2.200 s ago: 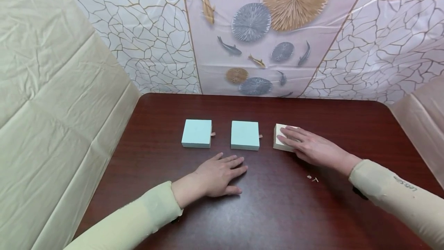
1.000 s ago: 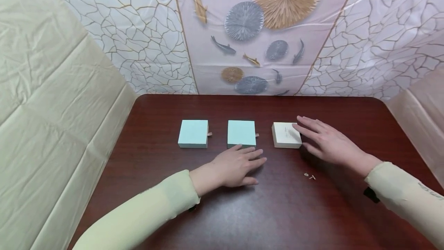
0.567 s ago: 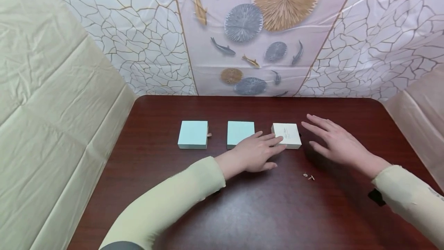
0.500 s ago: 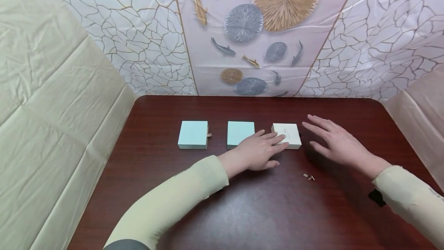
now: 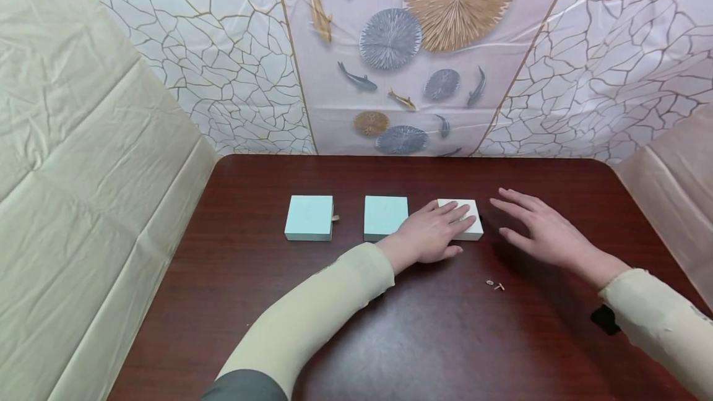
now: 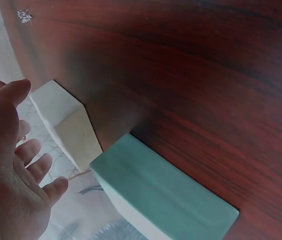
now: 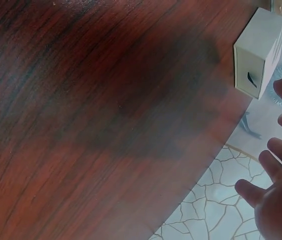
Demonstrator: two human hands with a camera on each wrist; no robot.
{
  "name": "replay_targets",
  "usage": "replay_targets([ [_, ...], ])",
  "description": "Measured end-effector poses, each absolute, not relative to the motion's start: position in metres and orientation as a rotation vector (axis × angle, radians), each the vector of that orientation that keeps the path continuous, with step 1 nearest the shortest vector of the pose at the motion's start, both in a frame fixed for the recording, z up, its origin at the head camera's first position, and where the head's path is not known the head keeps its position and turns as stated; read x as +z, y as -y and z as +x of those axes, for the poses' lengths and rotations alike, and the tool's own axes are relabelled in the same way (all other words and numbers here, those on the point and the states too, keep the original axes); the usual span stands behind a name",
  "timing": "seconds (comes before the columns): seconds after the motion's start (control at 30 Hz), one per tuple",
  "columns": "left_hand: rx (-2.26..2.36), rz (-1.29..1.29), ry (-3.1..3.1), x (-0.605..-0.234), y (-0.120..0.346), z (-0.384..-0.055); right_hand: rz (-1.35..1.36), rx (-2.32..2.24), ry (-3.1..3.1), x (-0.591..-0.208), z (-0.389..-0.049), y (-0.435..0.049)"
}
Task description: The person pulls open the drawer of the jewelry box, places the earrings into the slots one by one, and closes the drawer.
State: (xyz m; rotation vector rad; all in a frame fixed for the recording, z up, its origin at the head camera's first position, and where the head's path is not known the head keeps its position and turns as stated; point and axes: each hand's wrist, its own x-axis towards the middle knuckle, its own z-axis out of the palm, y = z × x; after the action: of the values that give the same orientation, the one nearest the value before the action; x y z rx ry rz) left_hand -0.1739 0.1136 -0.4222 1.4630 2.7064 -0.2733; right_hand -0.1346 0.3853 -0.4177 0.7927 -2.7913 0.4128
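My left hand (image 5: pixel 431 231) reaches across to the white lidded box (image 5: pixel 471 236), its spread fingers lying over the lid in the head view. In the left wrist view the palm (image 6: pixel 6 175) hovers beside that white box (image 6: pixel 61 110), and the fingers hold nothing. My right hand (image 5: pixel 546 234) hangs to the right of the box, fingers apart and relaxed, with a small gap between. A dark pull tab (image 7: pixel 251 80) sticks out of the box's right end in the right wrist view.
Left of the white box, two pale mint boxes stand in a row, a middle one (image 5: pixel 384 212) and a left one (image 5: pixel 309 216) with a ribbon tab (image 5: pixel 335 218). Tiny pale pieces (image 5: pixel 499 287) and a small ring-shaped piece (image 5: pixel 489 283) lie nearer on the brown table (image 5: pixel 445 339).
My left hand has moved right, from below the mint boxes to over the white box. My right hand has left the white box's top and drawn off to its right.
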Motion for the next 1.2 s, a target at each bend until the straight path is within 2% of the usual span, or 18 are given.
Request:
replay_targets([
  [0.37, -0.330, 1.410, -2.724, -0.434, -0.128, -0.183, 0.725, 0.484, 2.849, -0.422, -0.134, -0.389],
  [1.2, -0.385, 1.474, -2.715, -0.450, -0.131, -0.195, 0.716, 0.509, 2.885, -0.427, -0.138, -0.389],
])
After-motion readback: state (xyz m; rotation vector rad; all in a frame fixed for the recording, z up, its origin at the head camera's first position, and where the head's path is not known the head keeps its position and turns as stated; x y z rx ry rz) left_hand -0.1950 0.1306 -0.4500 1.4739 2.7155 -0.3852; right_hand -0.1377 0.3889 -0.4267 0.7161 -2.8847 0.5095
